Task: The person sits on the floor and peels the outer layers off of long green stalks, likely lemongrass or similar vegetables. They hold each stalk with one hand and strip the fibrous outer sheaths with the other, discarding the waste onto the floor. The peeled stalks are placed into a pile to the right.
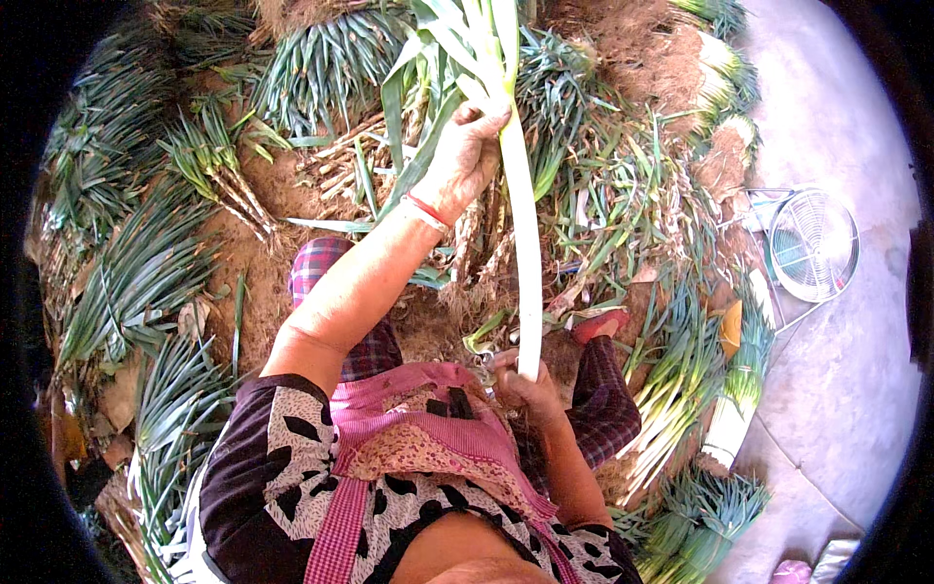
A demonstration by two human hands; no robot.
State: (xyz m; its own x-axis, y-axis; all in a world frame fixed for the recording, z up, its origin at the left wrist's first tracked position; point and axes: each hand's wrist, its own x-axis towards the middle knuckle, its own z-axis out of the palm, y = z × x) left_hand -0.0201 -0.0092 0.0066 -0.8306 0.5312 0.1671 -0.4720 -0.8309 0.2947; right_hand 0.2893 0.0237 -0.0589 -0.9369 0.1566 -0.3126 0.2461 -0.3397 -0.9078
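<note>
One long Welsh onion [527, 248], with a thick white stalk and green leaves, runs upright through the middle of the view. My left hand [467, 157] grips it where the leaves fork from the stalk. Around its lower white end, close to my apron [416, 431], the fingers of my right hand [524, 390] are closed. That hand hides the very tip of the stalk, and I cannot tell whether it holds anything else. Loose peeled leaves [620, 197] and trimmings lie on the ground beyond my hands.
Bundles of green onions [328, 69] lie ahead, and more onions [139, 270] line the left. Pale peeled onions [675, 387] rest at right beside a tied bundle [737, 409]. A round metal fan [813, 244] stands on the concrete floor [832, 409]; a cord [795, 460] crosses it.
</note>
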